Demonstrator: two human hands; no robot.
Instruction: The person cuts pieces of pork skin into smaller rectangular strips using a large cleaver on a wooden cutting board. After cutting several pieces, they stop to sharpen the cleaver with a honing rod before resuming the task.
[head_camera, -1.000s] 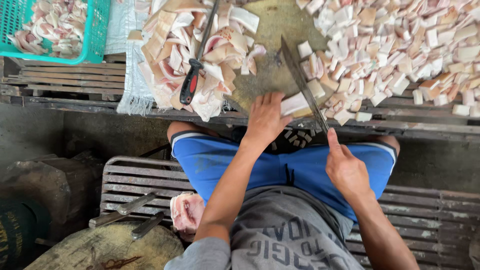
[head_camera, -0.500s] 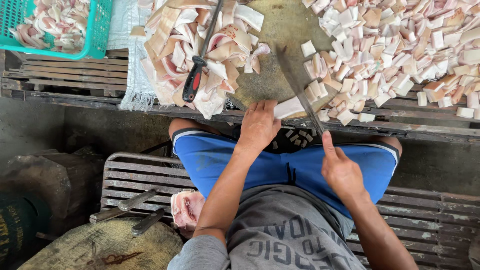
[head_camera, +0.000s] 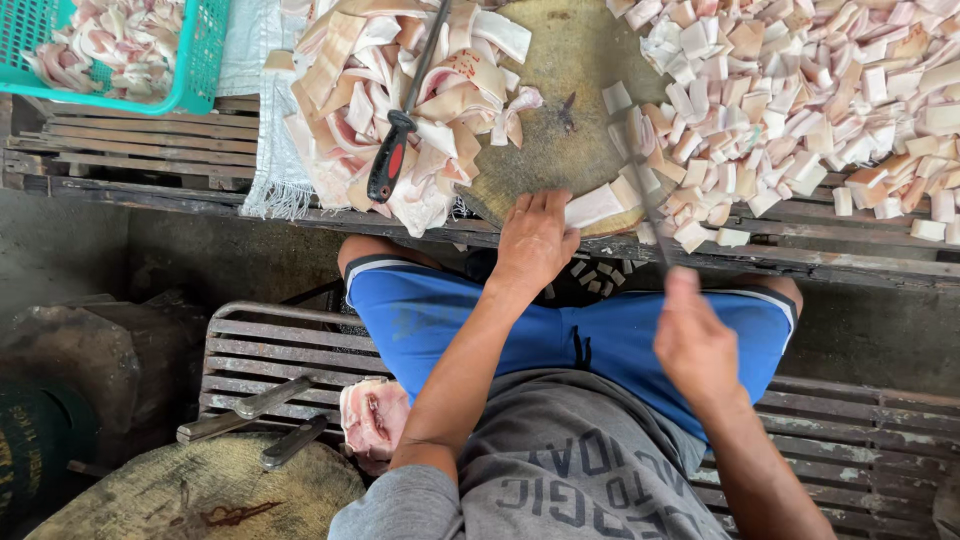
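Left hand (head_camera: 535, 240) flat, fingers together, pressing a pale meat strip (head_camera: 597, 205) on the round chopping block (head_camera: 560, 95), right hand (head_camera: 695, 345) wrapped around a blurry knife (head_camera: 645, 205) just beside those fingertips, cut pieces (head_camera: 800, 100) past the blade

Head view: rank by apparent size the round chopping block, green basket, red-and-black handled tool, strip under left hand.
1. Round chopping block
2. Green basket, cropped by the frame, so unsure against the block
3. Red-and-black handled tool
4. Strip under the left hand

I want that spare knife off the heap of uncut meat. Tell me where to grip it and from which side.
Grip the knife by its black-and-red handle, coming from the near table edge. The handle lies bare on top, pointing toward the person, while the blade runs away across the meat strips. The left hand is nearest.
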